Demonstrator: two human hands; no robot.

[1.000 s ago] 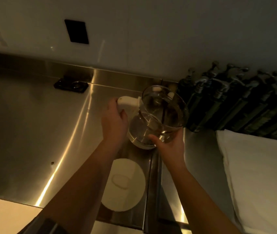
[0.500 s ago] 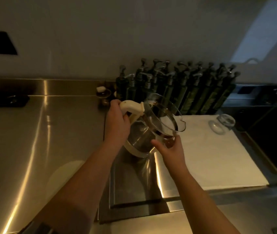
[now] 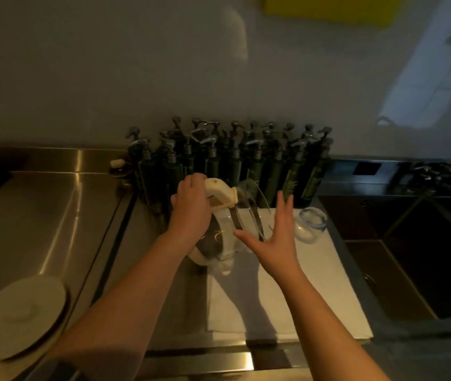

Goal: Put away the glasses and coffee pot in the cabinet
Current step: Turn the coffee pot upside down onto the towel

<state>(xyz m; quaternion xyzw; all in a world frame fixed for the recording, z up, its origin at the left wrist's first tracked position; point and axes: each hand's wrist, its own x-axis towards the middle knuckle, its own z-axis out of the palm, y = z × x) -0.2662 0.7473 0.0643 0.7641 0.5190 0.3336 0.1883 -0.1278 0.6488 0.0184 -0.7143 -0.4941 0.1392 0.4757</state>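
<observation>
Head view: left hand [image 3: 191, 210] grips cream handle of pot [image 3: 219, 237] — pot tilted, held above left edge of cloth [image 3: 315, 284]. Right hand [image 3: 276, 237] open, fingers spread, just beside pot's rim; contact unclear. Glass [image 3: 311, 224] lies on its side near cloth's far right corner. Bottles [image 3: 232, 160] line counter's back edge — lid [image 3: 18, 314] near front left.

Pump bottles [image 3: 230, 158] by wall; white lid [image 3: 18, 317] on counter [image 3: 40, 215].
</observation>
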